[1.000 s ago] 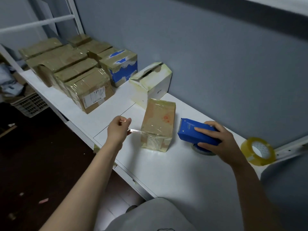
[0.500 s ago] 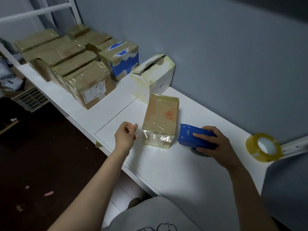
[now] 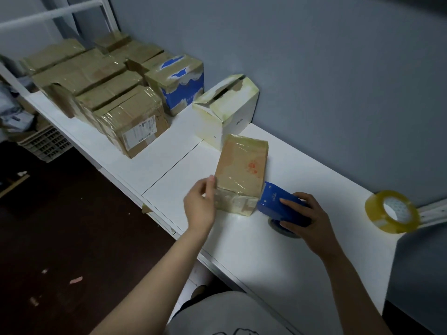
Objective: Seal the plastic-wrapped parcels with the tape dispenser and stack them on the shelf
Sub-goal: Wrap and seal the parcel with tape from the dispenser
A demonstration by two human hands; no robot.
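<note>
A small brown plastic-wrapped parcel (image 3: 242,168) stands on the white shelf (image 3: 246,240) in front of me. My left hand (image 3: 199,205) touches the parcel's near-left corner, thumb up along its edge; whether it pinches tape there I cannot tell. My right hand (image 3: 306,220) grips the blue tape dispenser (image 3: 275,204), whose nose is pressed against the parcel's lower right side. The dispenser's grey tape roll (image 3: 278,227) shows beneath my fingers.
A white box (image 3: 227,110) with a torn top stands behind the parcel. A blue-and-white box (image 3: 180,83) and several taped brown boxes (image 3: 130,119) are stacked along the shelf to the left. A spare yellow tape roll (image 3: 391,211) lies at right. A crate (image 3: 44,141) sits on the dark floor.
My left hand, which held a tape end out to the left, has moved right onto the parcel's corner. The dispenser in my right hand has moved left against the parcel.
</note>
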